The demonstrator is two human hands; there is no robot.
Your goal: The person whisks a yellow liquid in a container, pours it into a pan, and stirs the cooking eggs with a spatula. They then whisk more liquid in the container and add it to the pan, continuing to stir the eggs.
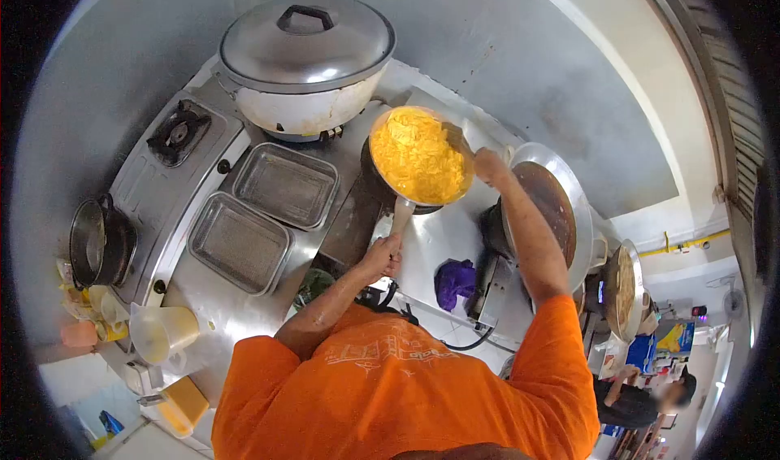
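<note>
Yellow food (416, 158) filled a pan (403, 210) at 1 o'clock. L hand (383, 257) was closed round its handle; R hand (490, 168), pan's 3 o'clock, finger closure/hold unclear. Prob. mid-stir, needing steady L grip.

The pan (402, 214) has a smooth, pale handle. The big lid (317, 58) is glossy metal with a black handle; the pot (313, 112) below has a stained, white finish. Both trays (288, 184) (241, 245) are shiny metal, and the counter (272, 322) is smooth, reflective metal. The jug (162, 332) looks like cloudy plastic. The orange shirt (398, 387) is matt cloth. The large bowl (538, 153) is bright metal, the wall (561, 110) smooth and dull.
</note>
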